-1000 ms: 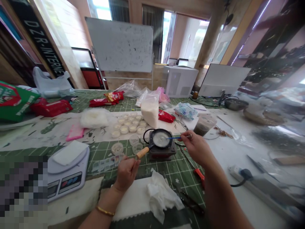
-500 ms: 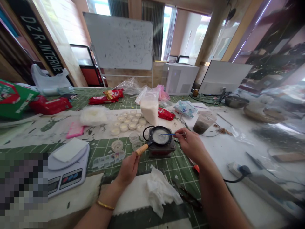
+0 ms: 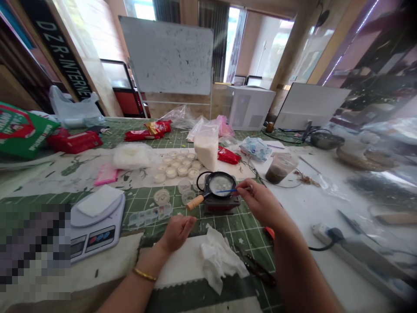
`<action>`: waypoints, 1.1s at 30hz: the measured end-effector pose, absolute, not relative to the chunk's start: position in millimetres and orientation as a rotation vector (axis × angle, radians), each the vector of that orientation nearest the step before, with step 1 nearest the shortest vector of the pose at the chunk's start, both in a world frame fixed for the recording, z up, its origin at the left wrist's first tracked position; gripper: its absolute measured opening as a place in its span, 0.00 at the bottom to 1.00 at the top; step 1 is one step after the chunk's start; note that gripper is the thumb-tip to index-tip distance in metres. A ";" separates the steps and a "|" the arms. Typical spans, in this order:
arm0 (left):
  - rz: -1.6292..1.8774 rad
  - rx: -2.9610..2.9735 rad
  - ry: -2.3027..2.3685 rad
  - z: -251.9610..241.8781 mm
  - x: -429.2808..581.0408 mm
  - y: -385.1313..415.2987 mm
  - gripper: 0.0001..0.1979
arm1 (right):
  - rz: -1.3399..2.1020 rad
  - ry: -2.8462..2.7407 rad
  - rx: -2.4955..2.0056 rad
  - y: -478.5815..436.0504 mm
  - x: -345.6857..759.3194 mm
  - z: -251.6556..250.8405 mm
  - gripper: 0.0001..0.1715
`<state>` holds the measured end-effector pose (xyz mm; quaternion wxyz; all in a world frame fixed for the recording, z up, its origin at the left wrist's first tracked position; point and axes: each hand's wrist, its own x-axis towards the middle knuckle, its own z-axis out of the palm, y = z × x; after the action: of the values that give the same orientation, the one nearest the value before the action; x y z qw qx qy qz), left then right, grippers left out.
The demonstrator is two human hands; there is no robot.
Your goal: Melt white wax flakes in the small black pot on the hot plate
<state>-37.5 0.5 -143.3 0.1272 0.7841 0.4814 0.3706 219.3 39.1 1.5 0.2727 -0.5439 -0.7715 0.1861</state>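
Note:
A small black pan [image 3: 221, 185] with whitish, partly clear contents sits on a small dark stove [image 3: 223, 204]. Its wooden handle [image 3: 195, 202] points toward my left side. My right hand [image 3: 254, 194] pinches a thin blue stick [image 3: 225, 191], whose far end is in the pan. Just below the wooden handle, my left hand [image 3: 178, 231] is closed with its thumb on top, apart from the handle and with nothing seen in it. A crumpled white tissue [image 3: 219, 258] lies in front of the stove, and a clear compartment box [image 3: 150, 215] is left of it.
Several small round cups with pale filling [image 3: 177, 167] stand behind the pan, near a bag of white granules [image 3: 207, 148]. A kitchen scale [image 3: 109, 237] is at left. Pliers [image 3: 259, 269] lie near my right forearm. A cup of dark material [image 3: 280, 168] and power strip [image 3: 361, 256] are at right.
My left hand has let go of the pan's wooden handle and dropped slightly below it. The blue stick has shifted a little lower in the pan with my right hand.

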 end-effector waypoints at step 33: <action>0.982 2.491 1.392 -141.5 -32.3 -0.8 0.22 | 0.392 -1.748 -1.605 50.1 232.4 -4.0 0.11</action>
<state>-32.3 -0.8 -141.5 0.0617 0.8239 0.4605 0.3246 232.4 50.1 -4.0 0.3598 -0.6227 -0.6780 0.1522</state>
